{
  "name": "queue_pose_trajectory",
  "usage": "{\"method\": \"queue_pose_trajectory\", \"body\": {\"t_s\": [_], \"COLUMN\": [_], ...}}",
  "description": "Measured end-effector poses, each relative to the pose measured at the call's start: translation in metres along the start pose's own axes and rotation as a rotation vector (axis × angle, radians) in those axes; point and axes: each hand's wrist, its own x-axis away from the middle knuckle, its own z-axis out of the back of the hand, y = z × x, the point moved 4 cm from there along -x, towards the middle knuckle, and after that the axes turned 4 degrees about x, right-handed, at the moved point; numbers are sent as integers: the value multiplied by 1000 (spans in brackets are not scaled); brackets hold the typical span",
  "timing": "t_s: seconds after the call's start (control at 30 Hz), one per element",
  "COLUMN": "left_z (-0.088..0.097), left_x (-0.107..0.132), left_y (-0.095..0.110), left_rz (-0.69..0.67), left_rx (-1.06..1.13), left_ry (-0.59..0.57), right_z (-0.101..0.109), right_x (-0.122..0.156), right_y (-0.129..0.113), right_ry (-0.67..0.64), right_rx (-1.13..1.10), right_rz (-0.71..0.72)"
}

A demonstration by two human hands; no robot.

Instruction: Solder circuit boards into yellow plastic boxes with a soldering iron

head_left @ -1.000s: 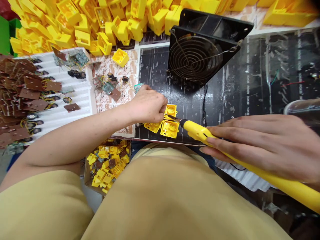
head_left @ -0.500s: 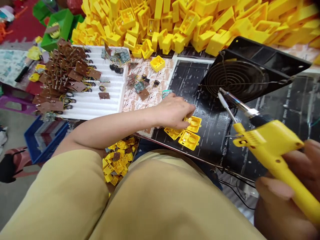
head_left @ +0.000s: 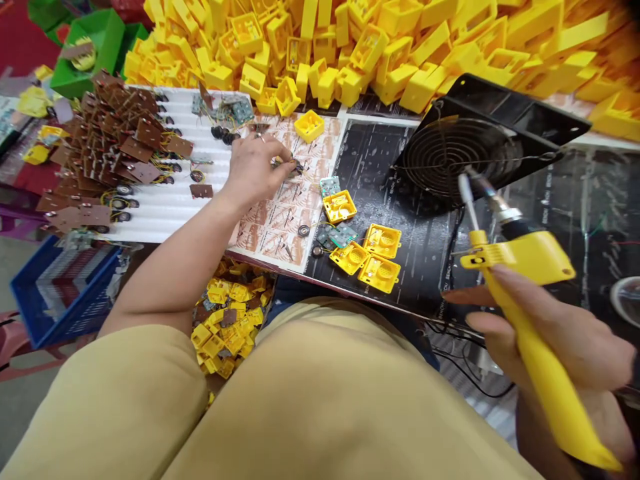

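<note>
My right hand is wrapped around the handle of a yellow soldering gun, whose metal tip points up-left in front of a black fan. My left hand is on the patterned sheet left of the black mat, fingers pinched together over small dark wired parts. What it grips is mostly hidden by the fingers. Several open yellow casings lie near the mat's front edge. Beside them are green circuit boards and a small round black part.
A large heap of yellow casings spans the back. The black fan stands on the mat. Brown boards with wires are piled on a white ridged tray at left. A blue crate sits lower left, with yellow parts below the table edge.
My left hand has moved left, away from the yellow casings, to the small parts on the patterned sheet. The soldering gun is still in my right hand, tilted more upright.
</note>
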Motion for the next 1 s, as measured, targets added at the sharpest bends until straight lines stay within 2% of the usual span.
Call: {"method": "queue_pose_trajectory", "body": {"t_s": [0.1,0.2,0.27,0.33,0.43,0.47,0.5,0.57,0.63,0.7,0.77,0.83,0.93,1.0], "left_z": [9,19,34,56,92,98,98,86,71,65,63,56,29,6], "left_x": [7,7,3,-6,-21,-26,-30,-34,-27,-10,11,33,61,72], "left_y": [-5,-5,0,5,6,3,0,-6,-8,-1,17,41,71,83], "left_rz": [8,20,16,-1,-42,-54,-59,-41,-5,-8,-75,-186,-343,-391], "left_rx": [164,179,187,235,249,235,218,200,206,228,283,324,232,153], "left_ry": [22,31,42,98,353,411,405,256,118,119,100,-25,-265,-340], "right_z": [-9,-21,-31,-40,-48,-49,-50,-50,-51,-53,-56,-59,-54,-42], "right_x": [-21,-36,-40,-39,-36,-35,-35,-36,-36,-37,-38,-40,-45,-48], "right_y": [-14,-26,-29,-31,-31,-32,-32,-32,-31,-30,-28,-28,-32,-34], "right_ry": [-49,-73,-90,-107,-96,-89,-81,-56,-32,-2,11,13,17,57], "right_rx": [-23,-24,9,18,13,15,19,30,46,64,80,71,9,-32], "right_rz": [225,399,424,416,384,373,365,355,350,337,326,328,328,304]}}
